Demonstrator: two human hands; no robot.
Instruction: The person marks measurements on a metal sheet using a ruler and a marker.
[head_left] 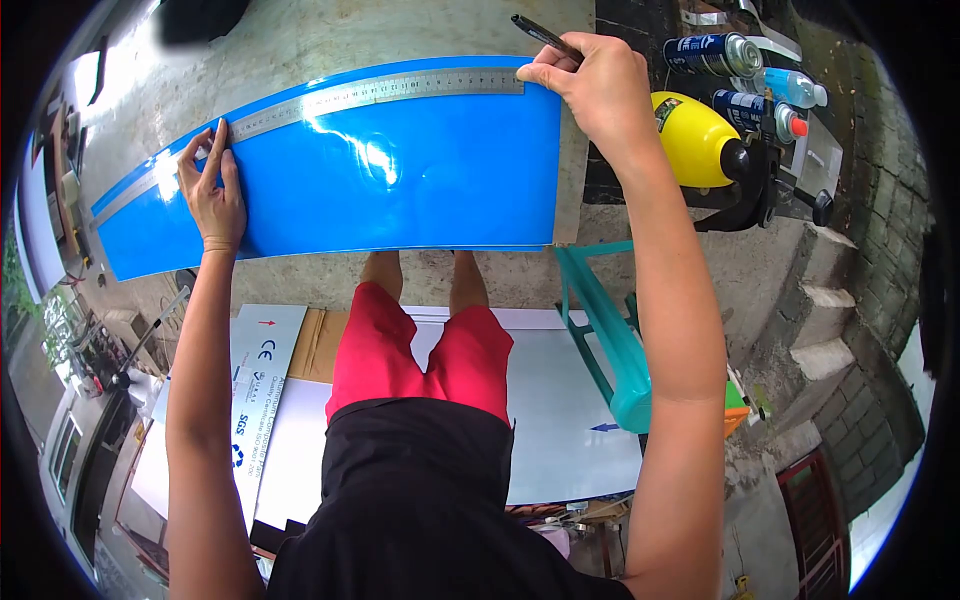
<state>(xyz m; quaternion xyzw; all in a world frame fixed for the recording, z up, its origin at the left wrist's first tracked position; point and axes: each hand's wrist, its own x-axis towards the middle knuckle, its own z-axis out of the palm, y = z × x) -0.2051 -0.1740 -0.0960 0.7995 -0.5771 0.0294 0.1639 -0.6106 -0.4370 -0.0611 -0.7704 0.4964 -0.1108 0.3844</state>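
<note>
A long, glossy blue sheet (400,180) lies across the work table. Along its far edge runs a long steel ruler (380,90), its markings facing up. My left hand (213,195) presses on the ruler and sheet toward the left, fingers stretched out and apart. At the ruler's right end is my right hand (608,90), its fingers closed around a black marker pen (543,36). The pen's back end points up and to the left, while its lower end is hidden by the hand. The fingertips are right at the sheet's upper right corner.
Right of the table are a yellow spray bottle (690,140), spray cans (705,55) and a clear blue bottle (790,88). A teal plastic stool (610,350) stands near my legs. White panels (570,400) lie behind me, one with printed lettering (262,400). Concrete steps (825,300) rise at right.
</note>
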